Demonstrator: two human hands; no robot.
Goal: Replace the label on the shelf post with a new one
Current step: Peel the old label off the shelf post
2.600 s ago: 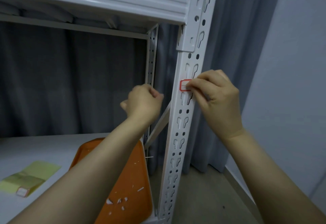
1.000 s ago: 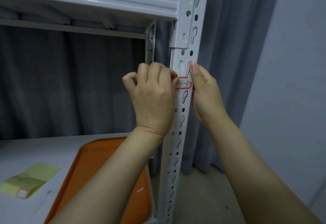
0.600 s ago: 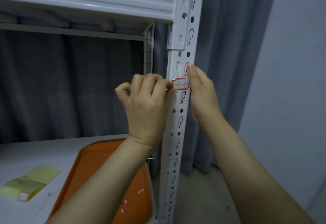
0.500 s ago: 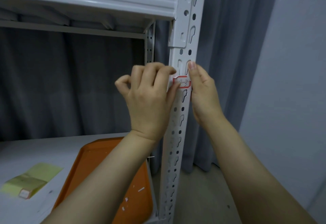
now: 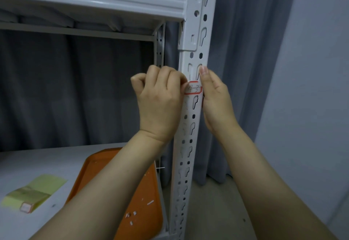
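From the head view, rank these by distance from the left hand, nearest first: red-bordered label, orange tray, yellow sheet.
From the left hand:
1. Red-bordered label, on the shelf post, at its fingertips.
2. Orange tray, below on the shelf.
3. Yellow sheet, far lower left on the shelf.

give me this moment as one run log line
stage: pressing label on post | left hand: fingertips at label left edge | right hand: against shelf post, beside label | tray: paper scraps
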